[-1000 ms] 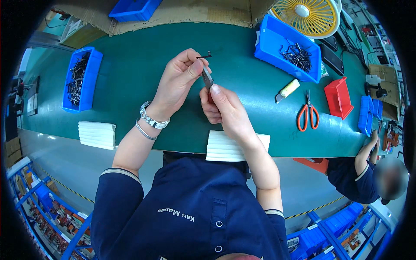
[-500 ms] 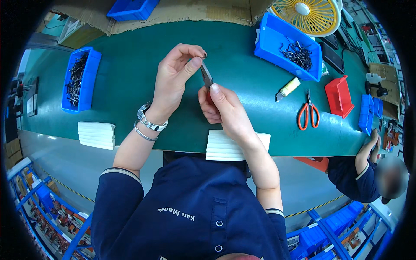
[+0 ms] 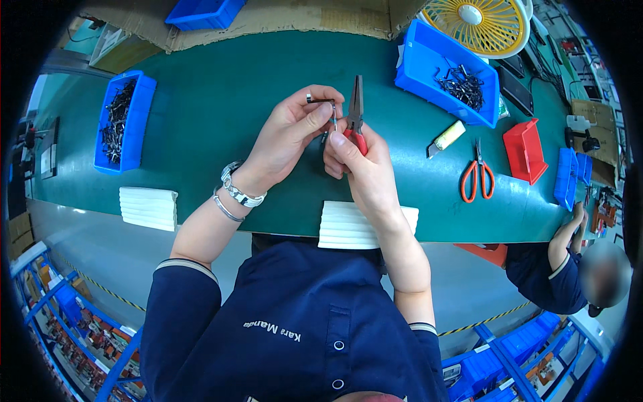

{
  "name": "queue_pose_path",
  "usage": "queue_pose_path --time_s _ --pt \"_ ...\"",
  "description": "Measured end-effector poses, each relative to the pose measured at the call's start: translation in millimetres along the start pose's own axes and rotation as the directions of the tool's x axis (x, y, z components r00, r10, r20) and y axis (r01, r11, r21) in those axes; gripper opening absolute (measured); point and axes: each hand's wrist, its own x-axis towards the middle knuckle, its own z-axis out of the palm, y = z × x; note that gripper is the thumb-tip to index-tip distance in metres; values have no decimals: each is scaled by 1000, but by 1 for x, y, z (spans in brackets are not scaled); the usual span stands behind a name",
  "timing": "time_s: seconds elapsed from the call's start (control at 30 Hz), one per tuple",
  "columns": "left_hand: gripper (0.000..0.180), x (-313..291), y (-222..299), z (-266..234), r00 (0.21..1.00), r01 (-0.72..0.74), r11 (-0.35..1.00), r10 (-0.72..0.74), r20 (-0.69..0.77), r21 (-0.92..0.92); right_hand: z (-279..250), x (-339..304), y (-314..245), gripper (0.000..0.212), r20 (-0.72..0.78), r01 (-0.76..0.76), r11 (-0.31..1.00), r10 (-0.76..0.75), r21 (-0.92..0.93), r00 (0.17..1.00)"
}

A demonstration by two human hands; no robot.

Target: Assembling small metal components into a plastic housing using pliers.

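Left hand (image 3: 287, 137): fingertips pinching part (image 3: 323, 100)
Right hand (image 3: 360, 159): fingers wrapped round pliers (image 3: 357, 110)
Pliers: now turned off part, likely fingers-only handling

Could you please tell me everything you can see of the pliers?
The pliers have tapering grey jaws, metallic in look, and red grips partly hidden in the right hand, which holds them over the green table. They point toward the table's far side; whether the jaws are fully closed is hard to tell.
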Motion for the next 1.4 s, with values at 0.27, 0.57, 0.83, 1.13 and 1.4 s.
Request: queue_pose_path --time_s 0.27,0.57,0.83,1.13,1.4 --pt "24 2 4 -2 997 -66 992 69 -27 108 -2 2 1 25 11 58 982 -57 -179 998" --pt "18 5 20 -11 951 -217 919 274 -139 328 -5 4 7 35 -11 122 748 -170 -652 985" --pt "17 4 23 -12 941 -221 847 316 -124 483 -4 4 5 37 -34 66 744 -118 -665 992" --pt "17 4 21 -11 934 -233 821 338 -115 522 -5 4 6 39 -42 46 756 -96 -652 994" --pt "16 3 21 -10 909 -284 803 399 -119 525 -5 5 5 39 -41 55 739 -112 -671 993"
